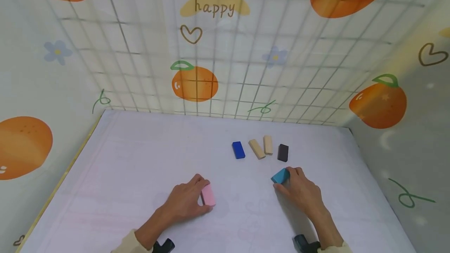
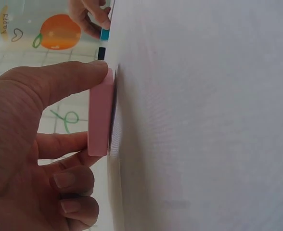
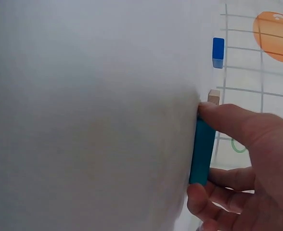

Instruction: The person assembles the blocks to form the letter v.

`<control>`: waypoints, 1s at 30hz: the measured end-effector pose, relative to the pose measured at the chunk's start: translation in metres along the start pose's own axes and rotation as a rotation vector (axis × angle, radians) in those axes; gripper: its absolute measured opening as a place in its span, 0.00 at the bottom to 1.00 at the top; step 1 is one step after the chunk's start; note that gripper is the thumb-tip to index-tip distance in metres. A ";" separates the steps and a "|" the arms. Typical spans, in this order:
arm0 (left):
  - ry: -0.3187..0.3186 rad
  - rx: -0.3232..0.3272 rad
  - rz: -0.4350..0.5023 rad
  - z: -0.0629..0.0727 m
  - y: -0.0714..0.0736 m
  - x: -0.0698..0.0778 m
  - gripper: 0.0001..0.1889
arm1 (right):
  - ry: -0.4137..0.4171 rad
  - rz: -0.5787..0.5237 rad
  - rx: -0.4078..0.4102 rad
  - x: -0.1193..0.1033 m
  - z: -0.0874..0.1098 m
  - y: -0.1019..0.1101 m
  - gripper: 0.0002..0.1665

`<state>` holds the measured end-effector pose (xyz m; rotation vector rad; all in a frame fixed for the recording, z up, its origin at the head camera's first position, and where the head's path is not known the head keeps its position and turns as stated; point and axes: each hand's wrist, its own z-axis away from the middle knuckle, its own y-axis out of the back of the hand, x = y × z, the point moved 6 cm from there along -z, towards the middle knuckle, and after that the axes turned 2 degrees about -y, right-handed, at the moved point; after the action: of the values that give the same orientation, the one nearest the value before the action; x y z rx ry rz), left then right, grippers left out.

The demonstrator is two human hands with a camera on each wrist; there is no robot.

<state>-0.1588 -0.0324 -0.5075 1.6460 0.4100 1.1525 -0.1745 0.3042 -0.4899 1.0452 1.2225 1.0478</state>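
In the head view my left hand (image 1: 184,200) pinches a pink rectangular block (image 1: 208,195) end to end between thumb and fingers, low over the white tabletop. The left wrist view shows the pink block (image 2: 99,118) close to the surface, the thumb on one end. To the right, my right hand (image 1: 305,193) holds a teal block (image 1: 280,176) that looks triangular from above. Seen from the right wrist, the teal block (image 3: 202,151) lies between the thumb and the fingers, right at the table surface.
Beyond the hands lie a blue block (image 1: 238,150), two plain wooden blocks, one tilted (image 1: 257,149) and one straighter (image 1: 268,145), and a black block (image 1: 283,153). A white wire grid behind a fruit-printed sheet (image 1: 225,50) stands at the table's far edge.
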 end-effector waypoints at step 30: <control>-0.018 -0.013 -0.005 0.006 -0.003 0.007 0.36 | -0.016 -0.005 -0.025 0.003 -0.003 -0.001 0.47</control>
<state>-0.1496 -0.0292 -0.5064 1.6420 0.3935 1.1333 -0.1771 0.3066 -0.4919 1.0291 1.1960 1.0471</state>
